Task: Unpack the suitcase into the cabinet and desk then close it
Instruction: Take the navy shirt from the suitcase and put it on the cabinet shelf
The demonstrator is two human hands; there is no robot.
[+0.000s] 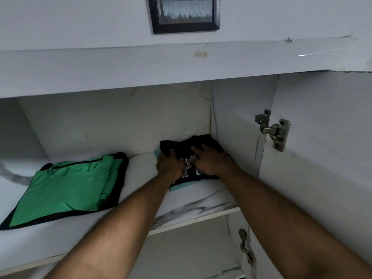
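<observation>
Inside the open white cabinet, a folded black garment with a striped print lies at the back right of the marble-patterned shelf, on top of a light blue garment. My left hand and my right hand both rest flat on the black garment, fingers stretched forward over it. A folded green shirt lies on a black garment at the shelf's left. The suitcase is out of view.
The cabinet door stands open at the right, held by metal hinges. The cabinet's top board overhangs the shelf. A dark-framed picture hangs on the wall above. A lower compartment shows beneath the shelf.
</observation>
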